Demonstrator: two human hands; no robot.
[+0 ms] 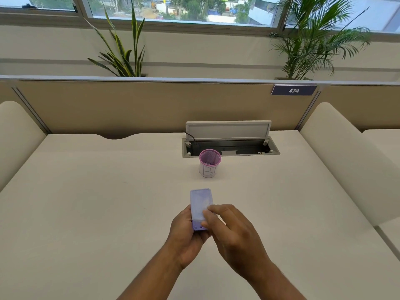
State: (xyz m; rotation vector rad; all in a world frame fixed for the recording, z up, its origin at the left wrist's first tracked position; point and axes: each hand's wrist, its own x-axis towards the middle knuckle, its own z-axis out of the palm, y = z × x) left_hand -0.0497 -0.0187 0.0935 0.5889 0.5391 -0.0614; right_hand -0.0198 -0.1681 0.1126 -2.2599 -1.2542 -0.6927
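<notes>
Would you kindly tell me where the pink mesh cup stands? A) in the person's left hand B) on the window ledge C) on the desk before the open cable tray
C: the pink mesh cup stands on the desk just before the open cable tray, beyond the left hand and right hand holding a pale purple box.

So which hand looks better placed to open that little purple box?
Probably the right. The left hand grips the purple box from below and steadies it, so it is busy. The right hand sits above, its curled fingertips already pinching the box's pale top, free to pull.
</notes>
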